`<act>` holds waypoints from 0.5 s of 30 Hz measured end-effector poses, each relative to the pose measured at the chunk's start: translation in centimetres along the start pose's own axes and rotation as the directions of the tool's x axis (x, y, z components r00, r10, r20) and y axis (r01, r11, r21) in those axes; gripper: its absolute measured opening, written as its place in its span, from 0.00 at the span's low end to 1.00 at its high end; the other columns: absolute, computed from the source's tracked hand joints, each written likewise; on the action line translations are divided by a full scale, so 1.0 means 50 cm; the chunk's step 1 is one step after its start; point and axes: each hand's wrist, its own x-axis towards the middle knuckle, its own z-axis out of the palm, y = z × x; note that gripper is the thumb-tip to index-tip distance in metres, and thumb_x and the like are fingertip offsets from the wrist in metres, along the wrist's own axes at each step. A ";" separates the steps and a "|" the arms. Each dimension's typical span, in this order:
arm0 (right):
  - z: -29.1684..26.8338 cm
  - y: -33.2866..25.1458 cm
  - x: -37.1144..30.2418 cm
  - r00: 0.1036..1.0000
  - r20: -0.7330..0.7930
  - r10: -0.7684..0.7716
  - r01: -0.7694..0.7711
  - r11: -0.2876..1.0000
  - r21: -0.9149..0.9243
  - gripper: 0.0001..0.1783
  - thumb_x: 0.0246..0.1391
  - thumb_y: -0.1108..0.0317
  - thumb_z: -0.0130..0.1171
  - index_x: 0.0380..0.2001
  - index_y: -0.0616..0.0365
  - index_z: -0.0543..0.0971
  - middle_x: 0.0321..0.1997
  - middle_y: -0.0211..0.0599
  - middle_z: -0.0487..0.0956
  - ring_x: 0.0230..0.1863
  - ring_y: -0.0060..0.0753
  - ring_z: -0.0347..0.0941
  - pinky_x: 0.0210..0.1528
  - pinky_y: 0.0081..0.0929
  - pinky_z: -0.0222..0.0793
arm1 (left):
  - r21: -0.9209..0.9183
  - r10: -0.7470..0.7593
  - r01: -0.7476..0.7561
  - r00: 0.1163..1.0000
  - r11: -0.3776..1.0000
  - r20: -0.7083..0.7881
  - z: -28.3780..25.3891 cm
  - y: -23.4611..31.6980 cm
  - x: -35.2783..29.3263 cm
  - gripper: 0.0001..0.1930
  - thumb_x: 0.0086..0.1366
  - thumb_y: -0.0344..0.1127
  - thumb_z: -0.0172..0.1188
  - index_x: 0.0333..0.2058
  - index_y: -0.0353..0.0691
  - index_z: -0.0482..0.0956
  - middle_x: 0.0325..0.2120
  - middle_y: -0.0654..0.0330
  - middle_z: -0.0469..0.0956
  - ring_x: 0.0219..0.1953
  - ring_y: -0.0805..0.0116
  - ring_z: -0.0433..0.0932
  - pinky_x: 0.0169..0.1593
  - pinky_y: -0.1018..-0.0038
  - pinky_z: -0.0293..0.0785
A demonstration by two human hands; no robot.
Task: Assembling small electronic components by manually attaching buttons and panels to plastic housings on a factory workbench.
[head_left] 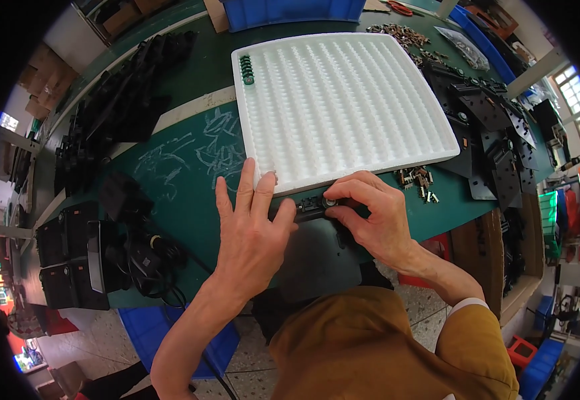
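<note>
A flat black plate with a narrow black housing (311, 207) along its far edge lies in front of me at the near edge of a white ridged foam tray (343, 107). My right hand (376, 217) is closed, thumb and forefinger pinching the housing's right end, where a small round silver piece (330, 202) shows between them. Across the housing's left end rests the thumb of my left hand (250, 223); its other fingers are spread, reaching to the tray's near left corner. Several small green parts (246, 70) stand in a row at the tray's far left corner.
Similar black plates (493, 110) are piled on the right, more black parts (123, 93) at the far left. Small metal pieces (418, 181) lie by the tray's near right corner, others beyond it. Black adapters and cables (144, 257) sit at left. A blue bin (293, 13) stands behind.
</note>
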 end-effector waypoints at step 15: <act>0.016 0.004 -0.004 0.995 -0.075 0.062 -0.053 0.991 0.125 0.13 0.41 0.84 0.70 0.33 0.63 0.83 0.37 0.36 0.81 0.36 0.25 0.79 0.37 0.20 0.76 | 0.002 -0.004 0.004 1.000 1.000 0.006 -0.004 0.001 -0.002 0.14 0.54 0.35 0.69 0.36 0.37 0.76 0.55 0.44 0.68 0.67 0.38 0.58 0.61 0.31 0.51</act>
